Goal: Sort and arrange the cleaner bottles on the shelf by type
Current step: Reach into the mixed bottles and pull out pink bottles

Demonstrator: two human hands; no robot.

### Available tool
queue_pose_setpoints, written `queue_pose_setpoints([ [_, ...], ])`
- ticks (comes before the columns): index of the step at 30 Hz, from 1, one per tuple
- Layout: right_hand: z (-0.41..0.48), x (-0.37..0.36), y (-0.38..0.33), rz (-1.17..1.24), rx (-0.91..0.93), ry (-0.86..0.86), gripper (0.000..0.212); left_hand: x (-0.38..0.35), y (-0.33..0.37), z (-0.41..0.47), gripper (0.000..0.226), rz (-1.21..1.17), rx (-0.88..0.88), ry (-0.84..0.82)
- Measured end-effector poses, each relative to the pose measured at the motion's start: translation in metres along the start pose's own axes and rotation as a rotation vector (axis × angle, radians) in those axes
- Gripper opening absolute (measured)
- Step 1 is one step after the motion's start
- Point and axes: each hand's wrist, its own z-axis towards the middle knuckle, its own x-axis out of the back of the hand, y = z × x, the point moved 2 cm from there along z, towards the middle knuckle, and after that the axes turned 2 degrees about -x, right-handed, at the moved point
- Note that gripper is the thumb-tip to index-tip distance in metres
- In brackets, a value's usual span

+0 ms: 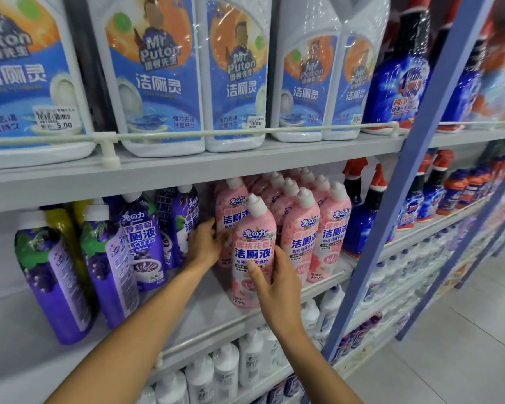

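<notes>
Pink bottle (252,252) with a white cap stands out in front of the pink row (330,234) on the middle shelf (18,345), leaning a little left, its base down at the shelf's front edge; whether it rests there cannot be told. The right hand (274,284) holds it low on its right side, thumb across the front label and fingers curled round behind. The left hand (204,243) reaches in at its left side, fingers bent against the pink bottles, their tips hidden, so a grip cannot be made out. Left of the hands, purple bottles (111,258) stand loosely, several tilted and some turned back-label forward, with a yellow bottle (59,223) behind them. Right of the pink row are blue sprayers (359,223) with red triggers. The shelves are pale grey boards. The top shelf (245,158) has a thin white rail (245,132) along its front and carries big white jugs (158,77) with blue and orange labels, one with a price sticker (56,118) reading 5.00. Below, white bottles (225,371) are packed close. A blue post (391,199) divides this bay from the next, where more blue and orange bottles line the shelves down the aisle. The floor (464,345) is pale tile.
</notes>
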Motion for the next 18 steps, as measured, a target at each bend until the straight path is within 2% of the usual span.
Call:
queue_pose_setpoints([
  [5,-0.016,-0.028,-0.007,0.037,-0.049,0.129,0.07,-0.003,-0.003,0.006,0.03,-0.028,0.08,-0.014],
  [8,-0.009,-0.037,-0.005,0.024,-0.076,0.152,0.08,-0.005,-0.014,0.013,0.022,-0.054,0.099,-0.034],
  [13,0.011,-0.04,0.007,0.039,-0.088,0.13,0.072,-0.006,-0.011,0.013,0.022,-0.053,0.088,-0.043],
  [16,0.02,-0.047,0.009,0.015,-0.09,0.133,0.073,-0.004,-0.01,0.011,0.034,-0.101,0.107,-0.053],
  [18,0.025,-0.053,0.007,0.01,-0.087,0.128,0.075,-0.003,-0.015,0.012,0.051,-0.182,0.143,-0.079],
])
